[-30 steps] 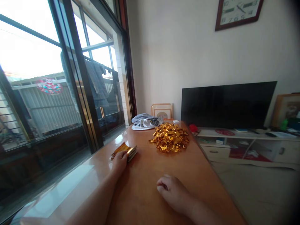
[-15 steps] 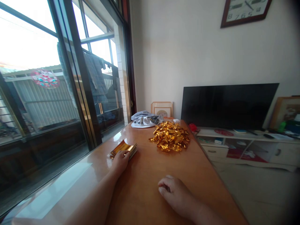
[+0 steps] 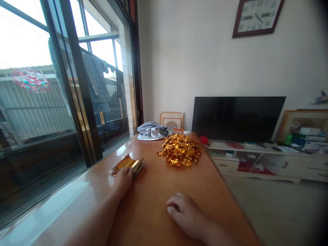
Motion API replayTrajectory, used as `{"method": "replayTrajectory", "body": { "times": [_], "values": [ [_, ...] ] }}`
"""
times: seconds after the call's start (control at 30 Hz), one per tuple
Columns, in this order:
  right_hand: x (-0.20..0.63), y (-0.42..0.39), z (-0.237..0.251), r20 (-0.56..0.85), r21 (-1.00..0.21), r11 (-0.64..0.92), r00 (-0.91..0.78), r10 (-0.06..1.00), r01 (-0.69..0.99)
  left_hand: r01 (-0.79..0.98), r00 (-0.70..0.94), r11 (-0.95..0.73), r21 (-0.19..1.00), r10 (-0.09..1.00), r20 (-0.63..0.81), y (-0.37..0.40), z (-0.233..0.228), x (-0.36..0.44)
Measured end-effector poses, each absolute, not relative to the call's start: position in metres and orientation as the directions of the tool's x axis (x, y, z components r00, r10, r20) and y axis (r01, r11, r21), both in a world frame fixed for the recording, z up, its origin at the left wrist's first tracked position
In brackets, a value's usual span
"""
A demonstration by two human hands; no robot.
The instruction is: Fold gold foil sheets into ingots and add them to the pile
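Observation:
My left hand (image 3: 123, 180) grips the near edge of a stack of gold foil paper sheets (image 3: 127, 163) on the left half of the table. Its thumb lies over the top sheet, while the fingers underneath are hidden. The top sheet curls up at its far edge. My right hand (image 3: 185, 212) rests near the front of the table, its fingers loosely curled towards the thumb, and nothing shows inside. Beyond both hands lies a heap of crumpled or folded gold foil pieces (image 3: 180, 150), which neither hand touches.
The glossy wooden table (image 3: 151, 191) stretches away from me. Folded grey-white cloth (image 3: 153, 131) and a small white box (image 3: 187, 132) lie at its far end. Glass windows (image 3: 30, 112) line the left side. A television (image 3: 237, 119) stands on a low cabinet (image 3: 271, 162) at right.
My view has turned slightly right, so everything sits further left in the picture. Both hands keep nearly the same pose, the left still on the gold foil paper stack.

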State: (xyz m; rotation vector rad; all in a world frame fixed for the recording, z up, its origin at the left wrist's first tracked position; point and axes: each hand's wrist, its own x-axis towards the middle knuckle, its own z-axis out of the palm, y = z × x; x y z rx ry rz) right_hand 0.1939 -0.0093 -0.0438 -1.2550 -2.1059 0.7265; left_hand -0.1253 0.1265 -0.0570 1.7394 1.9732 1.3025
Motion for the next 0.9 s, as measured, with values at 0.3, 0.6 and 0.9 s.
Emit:
{"method": "replayTrajectory", "body": {
  "times": [0.3, 0.6, 0.9],
  "values": [
    [0.196, -0.011, -0.043, 0.193, -0.706, 0.408, -0.398, 0.897, 0.579, 0.629, -0.378, -0.005, 0.778, 0.872, 0.312, 0.12, -0.055, -0.124],
    [0.196, -0.013, -0.04, 0.179, -0.71, 0.399, -0.399, 0.899, 0.581, 0.511, -0.428, -0.017, 0.859, 0.862, 0.271, 0.116, -0.054, -0.122],
    [0.197, -0.013, -0.038, 0.177, -0.707, 0.402, -0.405, 0.897, 0.582, 0.428, -0.496, -0.035, 0.903, 0.826, 0.267, 0.114, -0.048, -0.119]
  ]
}}
